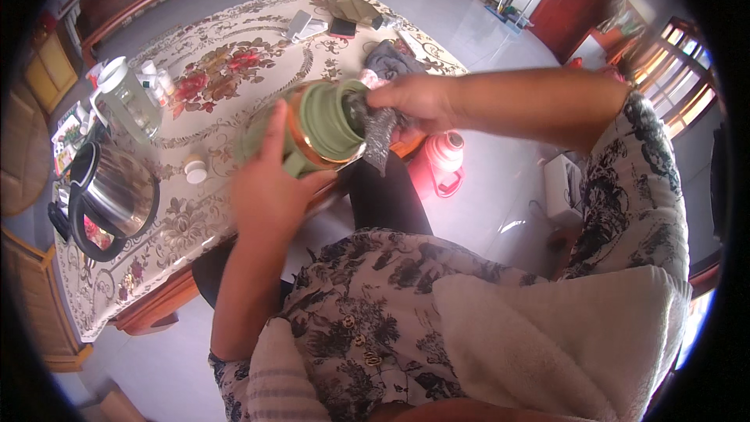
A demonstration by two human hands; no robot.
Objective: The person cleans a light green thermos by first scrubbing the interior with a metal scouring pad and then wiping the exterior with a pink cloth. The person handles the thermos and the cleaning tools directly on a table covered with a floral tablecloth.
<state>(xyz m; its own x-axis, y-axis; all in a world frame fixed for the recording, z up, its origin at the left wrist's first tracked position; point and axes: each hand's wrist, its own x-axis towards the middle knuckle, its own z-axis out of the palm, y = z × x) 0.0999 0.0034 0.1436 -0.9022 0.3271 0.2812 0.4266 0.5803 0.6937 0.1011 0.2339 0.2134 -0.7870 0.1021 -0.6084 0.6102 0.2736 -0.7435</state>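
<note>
A large light-green insulated jug (322, 119) with a copper-coloured band lies tilted above the table's near edge, its open mouth facing right. My left hand (269, 187) grips its side, thumb underneath and fingers along the body. At the mouth, my right hand (412, 101) is closed on a crinkled, translucent silvery plastic wrap (380, 137). Part of that wrap is inside the opening and part hangs down below the rim. How far it reaches inside is hidden.
A patterned cloth covers the table (258, 70). To the left stand a steel kettle (125, 187), a glass pitcher (129, 101) and a small white cap (195, 170). Farther back lies a grey cloth (393, 59). Beyond the table's right edge is a pink jug (439, 162).
</note>
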